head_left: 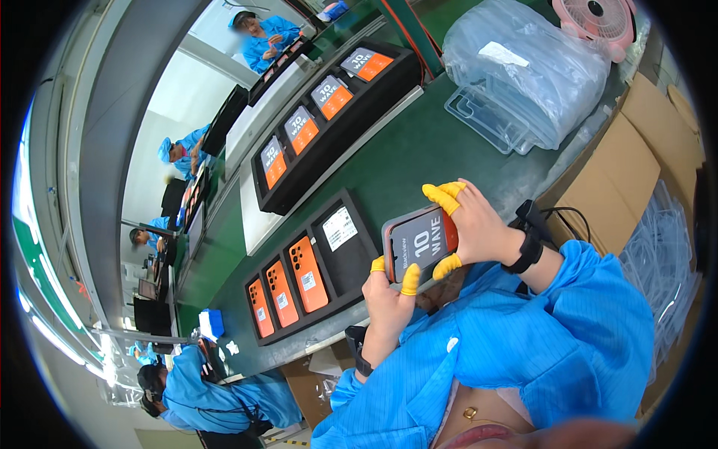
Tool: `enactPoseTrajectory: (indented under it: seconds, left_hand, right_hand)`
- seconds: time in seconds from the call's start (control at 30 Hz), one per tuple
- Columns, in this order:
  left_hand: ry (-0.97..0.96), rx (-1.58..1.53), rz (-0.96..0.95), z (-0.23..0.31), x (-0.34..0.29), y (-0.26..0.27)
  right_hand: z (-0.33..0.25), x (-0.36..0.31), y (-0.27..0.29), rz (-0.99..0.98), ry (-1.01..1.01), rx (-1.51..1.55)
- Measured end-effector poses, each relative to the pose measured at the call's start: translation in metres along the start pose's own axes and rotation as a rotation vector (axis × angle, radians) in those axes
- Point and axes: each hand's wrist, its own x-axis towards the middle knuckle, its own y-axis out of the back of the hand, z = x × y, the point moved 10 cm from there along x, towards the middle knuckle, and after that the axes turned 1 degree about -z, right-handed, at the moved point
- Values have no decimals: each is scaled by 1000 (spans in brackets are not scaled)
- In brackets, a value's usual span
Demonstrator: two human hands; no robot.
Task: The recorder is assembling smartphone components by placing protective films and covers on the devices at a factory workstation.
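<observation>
A phone (419, 243) with a grey and orange printed film over its front is held up between both my hands, above the near edge of the bench. My left hand (384, 307) grips its lower left corner, with yellow finger cots on the thumb and a finger. My right hand (482, 228) closes on its right side, also in yellow finger cots. Just left of the phone lies a black foam tray (299, 323) with three orange phones (307, 274) face down. The tray's far right slot shows a white label (340, 228).
Beyond, a second black tray (288, 196) holds several phones with grey and orange films. Clear plastic cases (493, 120) and a plastic bag (527, 63) lie at the right, by a pink fan (594, 22). A cardboard box (606, 176) stands at my right. Co-workers in blue sit further along.
</observation>
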Motion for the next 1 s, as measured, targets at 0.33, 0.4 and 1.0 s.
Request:
enactPoseTrajectory:
  seconds: [0.33, 0.4, 1.0]
  left_hand:
    - [-34, 162, 27, 8, 0, 3]
    - [-50, 194, 23, 14, 2, 2]
    - [222, -957, -284, -41, -1, 2]
  right_hand:
    - [-14, 20, 2, 54, 62, 373]
    - [-26, 28, -4, 12, 157, 396]
    - [20, -2, -28, -196, -241, 372]
